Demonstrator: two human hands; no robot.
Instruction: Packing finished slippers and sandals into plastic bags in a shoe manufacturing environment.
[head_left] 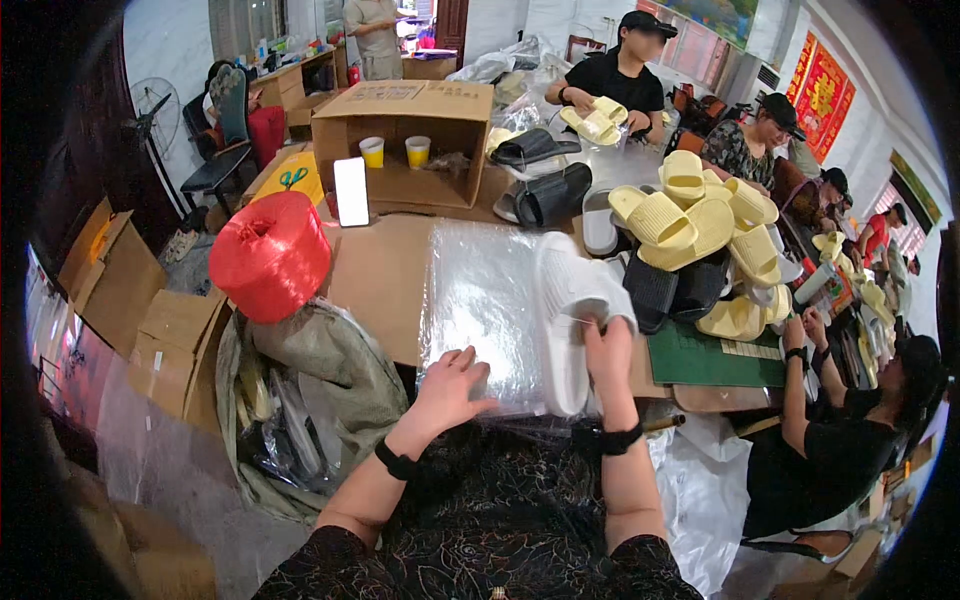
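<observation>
My left hand [450, 390] lies on the near left part of a stack of clear plastic bags [480, 290], its fingers apart and holding nothing. At the bags' right side, a white slide slipper [563, 350] stands lengthwise with its ribbed strap toward the far end. A second white slipper seems to lie close against it, partly hidden. My right hand [610, 362] grips the white slipper at its right side, near the strap; some of its fingers are hidden. Black wristbands are on both wrists.
Yellow slippers [680, 225] are heaped at the right over black slippers [650, 290], beside a green mat [715, 358]. A cardboard box [400, 105] with two cups, a white phone [351, 192] and a red twine roll [270, 255] stand behind and left. Co-workers sit along the right.
</observation>
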